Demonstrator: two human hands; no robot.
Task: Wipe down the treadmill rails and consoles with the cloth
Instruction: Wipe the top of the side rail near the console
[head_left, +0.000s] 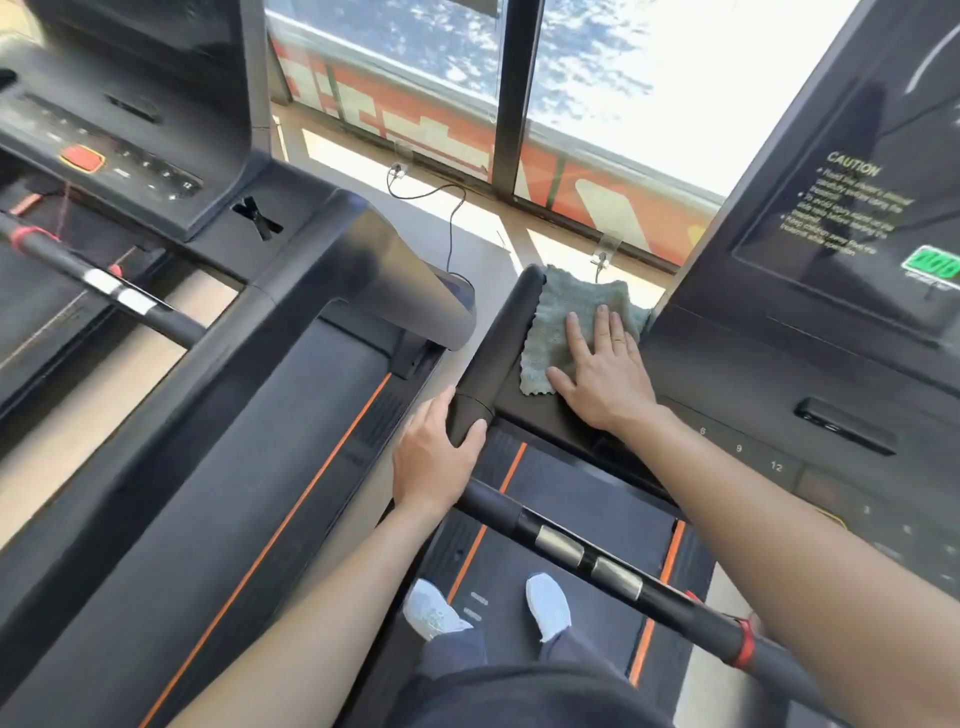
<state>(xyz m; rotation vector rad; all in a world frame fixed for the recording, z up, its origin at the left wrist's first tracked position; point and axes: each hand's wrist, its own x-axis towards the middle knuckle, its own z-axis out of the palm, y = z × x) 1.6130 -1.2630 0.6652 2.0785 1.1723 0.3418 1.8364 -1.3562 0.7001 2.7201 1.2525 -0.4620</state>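
Right hand (602, 374) presses flat on the grey-green woven cloth (563, 327) at the console shelf's left edge; left hand (434, 457) grips the black tubular rail (496, 353). Console wipe under way, probably; next, sweep toward the rail.

Black console ledge (524, 410) bears grey-green cloth (550, 332), spread flat, beside side rail (498, 338).

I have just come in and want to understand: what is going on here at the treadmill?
A person stands on the treadmill belt and is cleaning the machine. The right hand lies flat, fingers straight, pressing the cloth on the ledge beside the console. The left hand grips the near end of the black rail, which runs right next to the cloth.
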